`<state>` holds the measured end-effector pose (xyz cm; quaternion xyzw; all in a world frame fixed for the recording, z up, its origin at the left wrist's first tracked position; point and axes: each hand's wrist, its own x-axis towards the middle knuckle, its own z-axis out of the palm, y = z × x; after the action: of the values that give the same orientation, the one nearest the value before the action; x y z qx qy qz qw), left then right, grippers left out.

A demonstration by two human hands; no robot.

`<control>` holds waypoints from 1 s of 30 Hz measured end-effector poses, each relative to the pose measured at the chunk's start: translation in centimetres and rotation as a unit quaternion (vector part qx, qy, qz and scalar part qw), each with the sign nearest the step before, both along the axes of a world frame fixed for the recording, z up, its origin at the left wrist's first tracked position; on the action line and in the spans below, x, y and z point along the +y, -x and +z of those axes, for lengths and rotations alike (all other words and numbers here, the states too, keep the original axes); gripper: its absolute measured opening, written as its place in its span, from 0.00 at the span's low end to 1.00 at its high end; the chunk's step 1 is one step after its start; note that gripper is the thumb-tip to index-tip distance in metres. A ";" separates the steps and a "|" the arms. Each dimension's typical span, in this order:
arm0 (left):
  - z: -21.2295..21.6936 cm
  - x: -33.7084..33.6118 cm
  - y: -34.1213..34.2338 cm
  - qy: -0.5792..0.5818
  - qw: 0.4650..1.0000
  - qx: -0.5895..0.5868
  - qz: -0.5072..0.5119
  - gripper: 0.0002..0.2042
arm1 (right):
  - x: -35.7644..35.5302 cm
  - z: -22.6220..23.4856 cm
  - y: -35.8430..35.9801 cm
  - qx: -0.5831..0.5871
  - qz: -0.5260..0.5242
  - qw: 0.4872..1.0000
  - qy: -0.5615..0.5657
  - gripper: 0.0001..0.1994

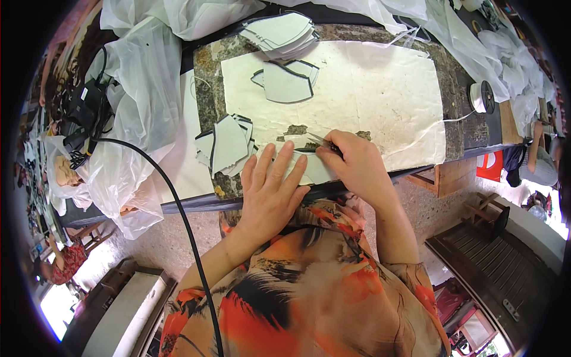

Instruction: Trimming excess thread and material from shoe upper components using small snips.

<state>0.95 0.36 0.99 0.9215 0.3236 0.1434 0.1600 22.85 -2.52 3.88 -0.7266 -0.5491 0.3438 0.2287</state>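
Note:
My left hand lies flat, fingers spread, on a white cut piece near the table's front edge, pressing it down. My right hand is closed around a thin metal tool whose tip touches the piece's dark upper edge just above my left fingers. Both rest on a large off-white sheet that covers the stone-patterned table. Left of my hands sits a small stack of white pieces with dark edges. One larger shaped piece lies on the sheet farther back.
Another stack of white pieces sits at the back. Clear plastic bags pile up on the left and across the back right. A black cable hangs over the front edge. A white tape roll stands at the right.

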 end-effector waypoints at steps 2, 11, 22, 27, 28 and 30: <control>0.3 0.2 -0.1 0.003 1.000 0.015 -0.016 0.26 | 0.0 0.0 -0.1 -0.002 0.006 1.000 -0.001 0.12; 0.4 0.3 -0.3 -0.007 1.000 0.022 -0.020 0.26 | -0.2 0.0 -0.4 0.017 0.013 0.999 -0.036 0.12; -0.2 0.1 -0.1 -0.011 1.000 -0.004 -0.014 0.26 | 0.3 0.3 0.4 0.107 0.016 0.994 -0.025 0.09; -0.3 -0.1 0.0 -0.010 1.000 -0.014 -0.008 0.24 | -0.1 -1.1 0.0 0.011 0.072 0.993 -0.093 0.10; -0.3 -0.2 0.0 -0.002 1.000 -0.016 -0.004 0.23 | -0.2 -1.2 -0.1 -0.008 0.097 0.991 -0.095 0.10; -0.3 -0.2 0.0 0.007 1.000 -0.018 -0.001 0.22 | -0.3 -1.2 -0.2 -0.015 0.104 0.990 -0.099 0.10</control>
<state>0.93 0.15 0.71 0.9180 0.3202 0.1580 0.1724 23.10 -2.81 2.71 -0.6447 -0.6563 0.2981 0.2545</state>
